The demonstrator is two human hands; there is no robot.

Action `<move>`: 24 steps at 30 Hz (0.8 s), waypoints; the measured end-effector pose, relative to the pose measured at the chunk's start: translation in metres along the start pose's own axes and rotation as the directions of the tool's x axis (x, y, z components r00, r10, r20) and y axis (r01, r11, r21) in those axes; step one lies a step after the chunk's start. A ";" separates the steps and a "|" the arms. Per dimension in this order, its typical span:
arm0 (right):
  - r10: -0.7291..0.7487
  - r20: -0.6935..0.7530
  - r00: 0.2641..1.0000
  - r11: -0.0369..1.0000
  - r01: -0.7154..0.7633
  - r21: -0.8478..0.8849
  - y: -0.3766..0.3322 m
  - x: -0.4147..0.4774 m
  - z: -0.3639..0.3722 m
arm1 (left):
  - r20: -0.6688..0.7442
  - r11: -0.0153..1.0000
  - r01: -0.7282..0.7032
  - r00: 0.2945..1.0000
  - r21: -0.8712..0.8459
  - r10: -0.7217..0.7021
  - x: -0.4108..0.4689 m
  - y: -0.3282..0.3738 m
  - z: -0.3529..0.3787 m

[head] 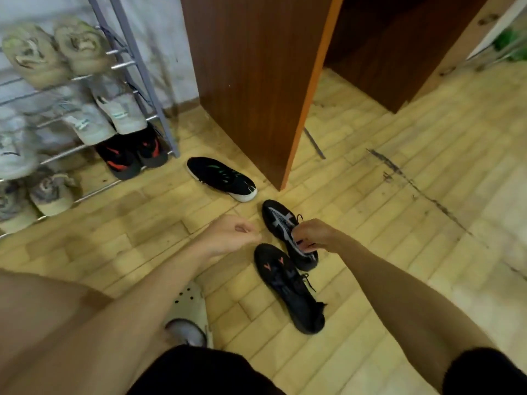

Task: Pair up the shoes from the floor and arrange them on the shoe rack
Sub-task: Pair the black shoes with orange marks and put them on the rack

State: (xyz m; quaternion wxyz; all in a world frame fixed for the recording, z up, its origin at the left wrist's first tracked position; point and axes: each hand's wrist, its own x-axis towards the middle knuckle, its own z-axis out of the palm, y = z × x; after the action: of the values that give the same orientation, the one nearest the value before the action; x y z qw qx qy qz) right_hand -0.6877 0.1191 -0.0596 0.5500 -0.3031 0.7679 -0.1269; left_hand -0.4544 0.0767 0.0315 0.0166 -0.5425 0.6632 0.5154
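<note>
A black shoe with grey stripes [278,220] lies on the wooden floor, and my right hand [312,233] grips it at its opening. Just below it lies a black shoe with pink marks [288,286], laces loose. A black shoe with green marks and a white sole [221,178] lies further off, beside the cabinet corner. My left hand [232,233] hovers to the left of the striped shoe, fingers curled shut, holding nothing. The metal shoe rack [148,81] stands at the left with several pairs on its shelves.
A brown wooden cabinet [256,81] stands behind the shoes, its corner close to the green-marked shoe. On the rack, a black-and-red pair [131,155] sits low at the right end. A white clog [189,306] on my foot shows beneath my left arm.
</note>
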 end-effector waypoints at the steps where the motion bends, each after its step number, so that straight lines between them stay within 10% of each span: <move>1: 0.023 -0.034 0.999 0.997 -0.021 0.072 0.013 -0.001 0.007 | 0.008 1.000 -0.010 1.000 0.027 0.009 0.000 0.001 0.003; 13: 0.209 -0.095 0.973 0.843 -0.229 -0.487 0.135 0.012 0.092 | 0.095 0.990 0.025 0.995 0.136 -0.038 0.008 -0.014 0.013; 24: 0.055 0.201 0.978 0.994 -0.072 0.078 0.061 0.002 0.102 | 0.037 0.966 0.190 0.979 0.178 -0.199 -0.007 -0.039 -0.001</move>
State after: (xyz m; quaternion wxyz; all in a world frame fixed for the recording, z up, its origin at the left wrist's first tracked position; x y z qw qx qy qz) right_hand -0.6143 0.1797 -0.1306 0.6401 -0.2657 0.7123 -0.1109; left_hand -0.4226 0.0855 0.0101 0.1324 -0.5871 0.6483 0.4663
